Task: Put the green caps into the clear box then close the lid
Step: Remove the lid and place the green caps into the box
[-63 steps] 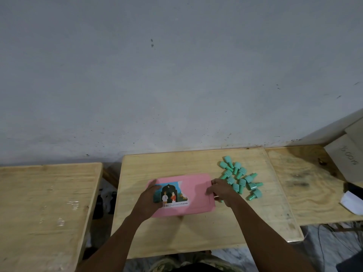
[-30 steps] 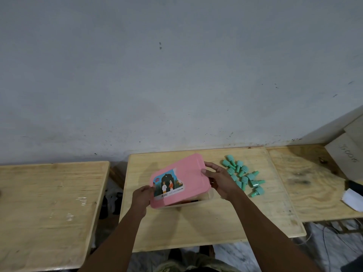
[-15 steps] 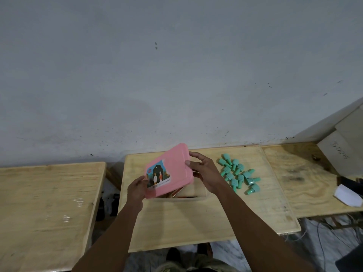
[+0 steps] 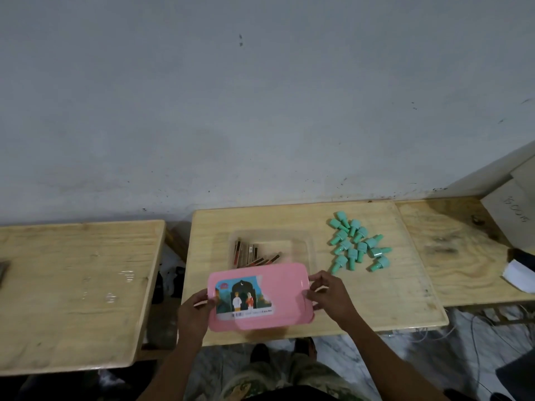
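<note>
Occluded and cropped regions

The flat pink plastic lid (image 4: 262, 296) covers the near wall of the clear plastic box (image 4: 308, 250). The sticker text is unreadable. Both forearms run off the bottom edge.

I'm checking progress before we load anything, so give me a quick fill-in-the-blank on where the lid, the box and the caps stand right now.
1. Both hands, left hand and right hand, hold the ____ lid by its short ends.
2. The clear box on the table stands ____, its lid off.
3. The green caps lie on the table to the ____ of the box.
4. The number of green caps inside the box is ____.

Missing words: pink; open; right; zero
</note>
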